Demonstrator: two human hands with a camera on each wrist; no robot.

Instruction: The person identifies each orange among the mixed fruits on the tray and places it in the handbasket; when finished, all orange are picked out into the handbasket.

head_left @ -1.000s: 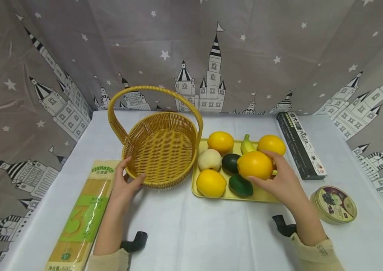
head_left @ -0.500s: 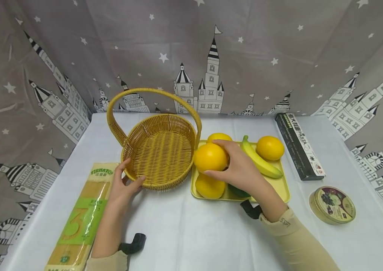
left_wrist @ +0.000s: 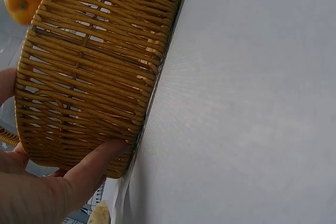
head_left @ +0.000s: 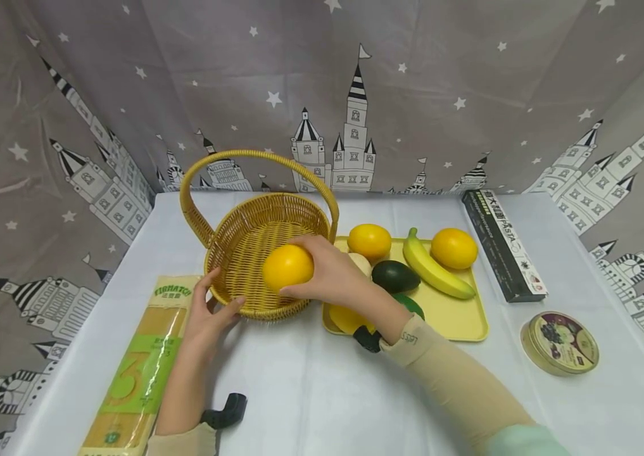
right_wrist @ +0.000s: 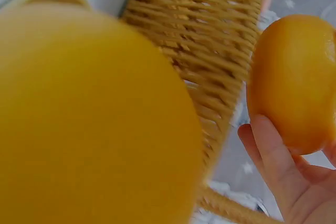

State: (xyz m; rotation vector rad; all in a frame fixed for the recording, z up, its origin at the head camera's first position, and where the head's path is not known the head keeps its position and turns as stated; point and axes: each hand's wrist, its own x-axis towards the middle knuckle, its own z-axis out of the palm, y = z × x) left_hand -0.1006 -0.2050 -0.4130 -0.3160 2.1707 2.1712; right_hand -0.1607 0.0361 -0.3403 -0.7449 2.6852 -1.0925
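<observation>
My right hand [head_left: 330, 269] holds an orange [head_left: 289, 272] over the near right part of the round wicker basket [head_left: 230, 253]. In the right wrist view the held orange [right_wrist: 294, 82] is in its fingers, above the basket's rim. My left hand [head_left: 208, 316] grips the basket's near left rim; in the left wrist view its thumb [left_wrist: 97, 169] presses the outer wall. A yellow tray [head_left: 453, 323] to the right bears a banana [head_left: 435, 269], a dark avocado [head_left: 396, 276], a green fruit [head_left: 411, 306], more oranges [head_left: 370, 240] and a pale round fruit [head_left: 361, 263], partly hidden by my right hand.
A pack of noodles [head_left: 139, 367] lies beside my left forearm. To the right of the tray are a black pasta box [head_left: 504, 247] and a round tin [head_left: 560, 343]. The basket's tall handle [head_left: 259, 154] arches over it. A curtain with castles [head_left: 356, 126] hangs behind the table.
My right hand has carried the orange leftward from above the tray to over the basket. The left hand has stayed at the basket's rim.
</observation>
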